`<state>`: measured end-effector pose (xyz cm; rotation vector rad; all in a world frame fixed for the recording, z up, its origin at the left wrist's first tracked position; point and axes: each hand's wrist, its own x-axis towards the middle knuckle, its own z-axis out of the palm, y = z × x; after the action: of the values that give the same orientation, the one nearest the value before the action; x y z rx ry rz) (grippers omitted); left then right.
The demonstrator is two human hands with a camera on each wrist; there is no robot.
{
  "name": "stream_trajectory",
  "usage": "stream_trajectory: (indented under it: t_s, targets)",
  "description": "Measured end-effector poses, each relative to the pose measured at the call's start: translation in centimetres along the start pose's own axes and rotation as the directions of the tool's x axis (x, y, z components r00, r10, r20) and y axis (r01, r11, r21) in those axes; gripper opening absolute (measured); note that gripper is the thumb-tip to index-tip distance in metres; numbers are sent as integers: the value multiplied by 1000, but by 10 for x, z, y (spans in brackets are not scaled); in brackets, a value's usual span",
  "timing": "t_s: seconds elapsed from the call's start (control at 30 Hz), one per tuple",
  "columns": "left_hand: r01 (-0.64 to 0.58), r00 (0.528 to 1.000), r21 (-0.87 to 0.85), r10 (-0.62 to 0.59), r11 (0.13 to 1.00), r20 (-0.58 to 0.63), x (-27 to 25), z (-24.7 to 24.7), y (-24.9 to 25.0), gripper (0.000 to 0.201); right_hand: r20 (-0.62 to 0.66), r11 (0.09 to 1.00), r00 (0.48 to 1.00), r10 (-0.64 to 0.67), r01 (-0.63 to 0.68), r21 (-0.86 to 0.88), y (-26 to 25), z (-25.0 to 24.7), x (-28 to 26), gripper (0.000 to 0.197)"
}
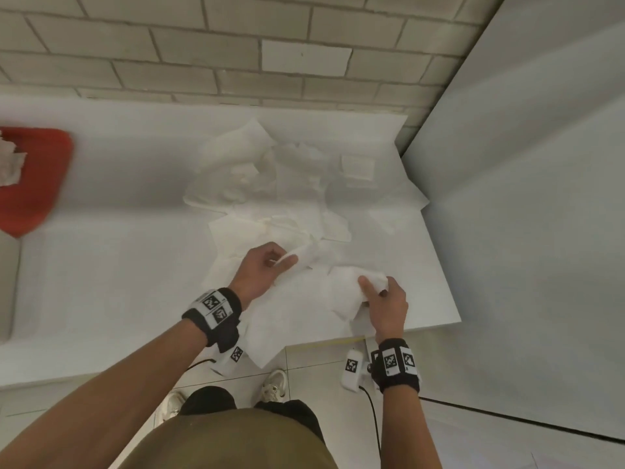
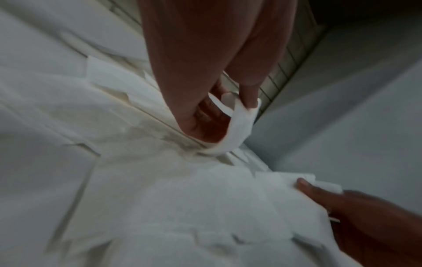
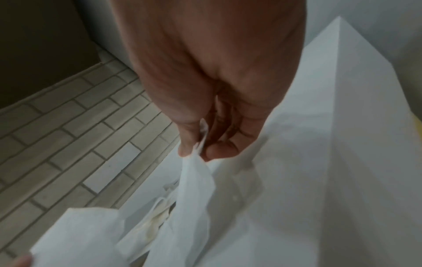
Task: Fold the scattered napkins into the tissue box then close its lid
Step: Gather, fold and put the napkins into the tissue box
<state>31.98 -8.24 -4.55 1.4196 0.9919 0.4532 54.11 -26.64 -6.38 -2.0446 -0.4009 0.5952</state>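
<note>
Both hands hold one white napkin [image 1: 329,280] over the near right part of a white table [image 1: 101,265]. My left hand [image 1: 267,265] pinches its far left edge between thumb and fingers; in the left wrist view the left hand [image 2: 228,101] pinches a looped strip of napkin [image 2: 239,124]. My right hand [image 1: 382,296] pinches the crumpled right end; in the right wrist view the right hand [image 3: 200,148] holds the napkin [image 3: 194,189], which hangs down. A pile of scattered napkins [image 1: 270,177] lies beyond. A red tissue box [image 1: 30,177] with crumpled paper in it sits at the far left.
A tiled brick wall [image 1: 236,55] runs behind the table. A grey wall panel [image 1: 524,198] closes off the right side. The table's front edge is near my wrists, with a tiled floor and my shoes [image 1: 275,384] below.
</note>
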Motion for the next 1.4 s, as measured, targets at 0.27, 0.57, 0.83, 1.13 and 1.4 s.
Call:
stream_trajectory:
  t_s: [0.27, 0.57, 0.83, 1.13, 1.4]
  targets:
    - [126, 982, -55, -132, 991, -137, 6, -18, -2, 50, 123, 994, 987, -105, 106, -6, -26, -2, 16, 36]
    - [-284, 957, 645, 173, 710, 231, 1, -37, -18, 65, 162, 889, 921, -354, 385, -248, -53, -13, 23, 21]
    - [-415, 896, 653, 411, 634, 171, 10, -38, 2, 11, 405, 746, 782, -474, 601, -287, -134, -54, -1, 32]
    - [-307, 952, 30, 307, 951, -6, -27, -24, 79, 23, 812, 575, 447, -375, 799, -174, -206, -48, -48, 17]
    - [-279, 954, -222, 243, 934, -175, -49, -24, 95, 29, 881, 734, 394, -261, 674, -83, -228, -26, -62, 25]
